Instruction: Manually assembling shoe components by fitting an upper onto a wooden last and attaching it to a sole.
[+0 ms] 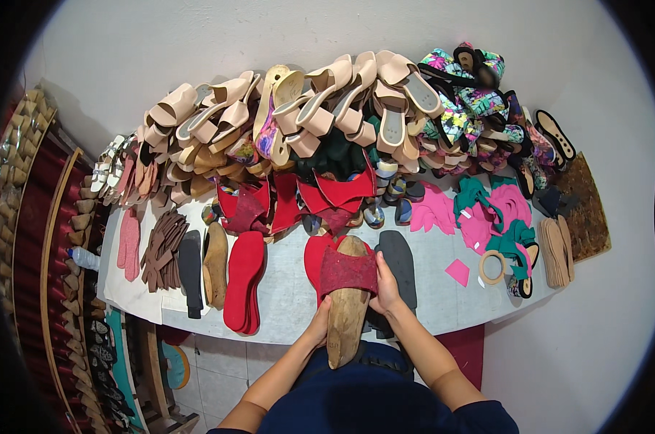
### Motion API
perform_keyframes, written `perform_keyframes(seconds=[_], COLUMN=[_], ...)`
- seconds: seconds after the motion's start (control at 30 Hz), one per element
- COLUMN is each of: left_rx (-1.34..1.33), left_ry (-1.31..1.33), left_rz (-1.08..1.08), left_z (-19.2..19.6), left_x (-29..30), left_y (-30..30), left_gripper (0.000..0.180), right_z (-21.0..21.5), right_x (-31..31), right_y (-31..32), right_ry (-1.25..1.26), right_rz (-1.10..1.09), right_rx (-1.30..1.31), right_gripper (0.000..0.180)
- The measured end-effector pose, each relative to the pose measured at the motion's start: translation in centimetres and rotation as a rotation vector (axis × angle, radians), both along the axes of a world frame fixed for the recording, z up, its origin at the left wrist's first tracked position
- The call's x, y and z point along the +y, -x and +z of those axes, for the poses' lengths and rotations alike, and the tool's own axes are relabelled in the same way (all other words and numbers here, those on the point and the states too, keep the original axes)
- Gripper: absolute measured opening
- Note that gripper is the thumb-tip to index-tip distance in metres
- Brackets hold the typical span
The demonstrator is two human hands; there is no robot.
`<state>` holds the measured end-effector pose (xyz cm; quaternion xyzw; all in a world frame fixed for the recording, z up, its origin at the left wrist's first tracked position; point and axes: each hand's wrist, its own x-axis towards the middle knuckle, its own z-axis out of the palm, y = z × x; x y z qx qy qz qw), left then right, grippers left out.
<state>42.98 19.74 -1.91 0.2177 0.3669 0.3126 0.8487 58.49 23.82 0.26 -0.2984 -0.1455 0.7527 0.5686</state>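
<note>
A worn wooden shoe last (347, 325) is held upright between both hands at the table's front edge. Its wider end wears a dark red textured sandal strap (349, 272), wrapped across the front. My left hand (319, 320) closes round the left side of the last, just below the strap. At the strap's right edge, my right hand (387, 288) grips the strap and last, thumb pointing up; its other fingers are mostly hidden behind. Red insoles (315, 253) show partly behind the last. Dark grey soles (398, 264) lie just behind my right hand.
Red insoles (242, 289), another wooden last (215, 264) and brown straps (170, 249) lie to the left. Pink and teal fabric pieces (479, 224) and a tape roll (493, 267) are at the right. Heeled sandals (327, 94) are piled along the back wall.
</note>
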Motion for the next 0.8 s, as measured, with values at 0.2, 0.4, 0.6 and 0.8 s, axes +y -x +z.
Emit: perform_keyframes(seconds=[0.2,0.4,0.6,0.8], left_rx=[0.007,0.006,0.022,-0.036], left_ry=[-0.009,-0.036,-0.065,-0.137], left_rz=[-0.067,0.028,0.01,0.042], left_z=[0.1,-0.7,-2.0,-2.1], left_x=[0.4,0.2,-0.1,-0.3], left_y=[0.2,0.1,0.1,0.2], left_gripper=[0.064,0.061,0.062,0.062], right_z=[1.0,0.2,-1.0,-0.9], right_x=[0.2,0.1,0.1,-0.1], right_y=[-0.3,0.4,0.2,0.7], right_ry=[0.001,-0.051,-0.094,-0.098], right_rz=[0.106,-0.001,-0.143,-0.151], right_rx=[0.202,0.104,-0.184,-0.145], right_gripper=[0.053,0.049,0.042,0.038])
